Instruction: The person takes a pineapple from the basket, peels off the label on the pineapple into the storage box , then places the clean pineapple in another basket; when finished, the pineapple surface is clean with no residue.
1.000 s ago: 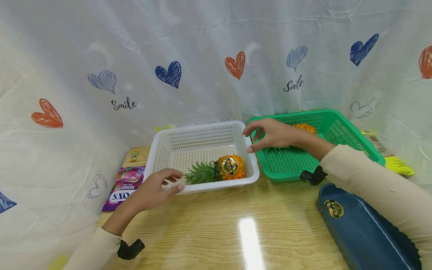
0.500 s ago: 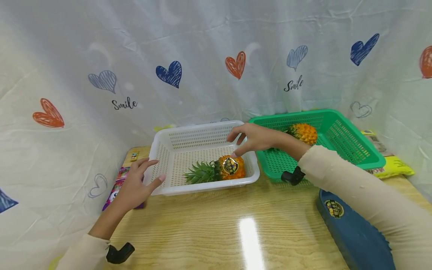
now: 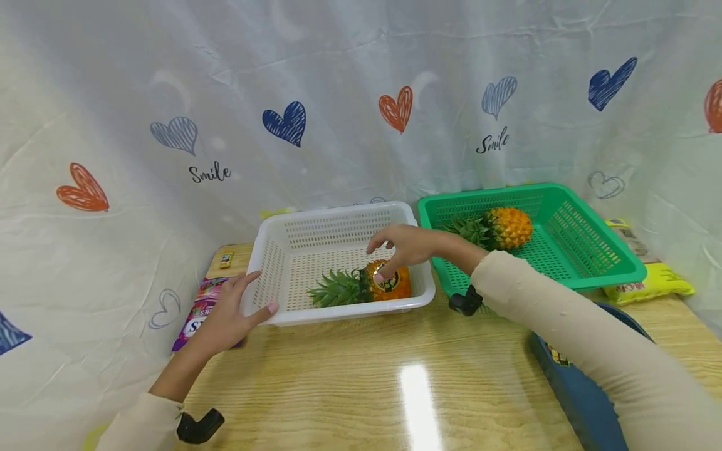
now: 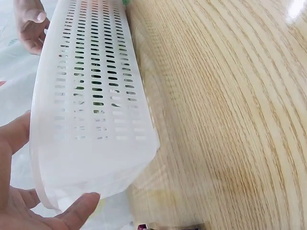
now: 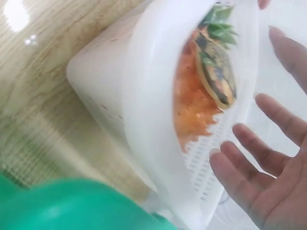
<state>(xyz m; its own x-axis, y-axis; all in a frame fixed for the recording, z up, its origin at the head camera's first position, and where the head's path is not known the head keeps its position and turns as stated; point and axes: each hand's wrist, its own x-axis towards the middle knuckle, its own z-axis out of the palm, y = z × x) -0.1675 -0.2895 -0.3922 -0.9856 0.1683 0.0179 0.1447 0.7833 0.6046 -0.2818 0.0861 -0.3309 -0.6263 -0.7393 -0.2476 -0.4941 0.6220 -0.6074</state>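
Observation:
A white perforated plastic basket (image 3: 345, 312) stands on the wooden table. Inside, near its right end, lies a pineapple (image 3: 403, 285) with green leaves pointing left and a black-and-gold sticker. My right hand (image 3: 410, 243) hovers over this fruit with its fingers spread, thumb overlapping the sticker in the head view. In the right wrist view, nothing is between the fingers (image 5: 240, 177). At the basket's front left corner is my left hand (image 3: 227, 318), thumb and fingers apart. The left wrist view has its thumb (image 4: 80, 211) right by the basket's outer wall.
A green basket (image 3: 615, 277) with a second pineapple (image 3: 510, 227) adjoins on the right. A yellow packet (image 3: 648, 283) lies beside it, and a dark blue tray (image 3: 570, 388) sits below my right forearm. Left are a purple berry packet (image 3: 197, 315) and a small yellow packet (image 3: 226, 259).
My right hand has moved left from the white basket's right rim to over its pineapple, uncovering the second pineapple. My left hand has shifted left, from the leaves to the basket's corner.

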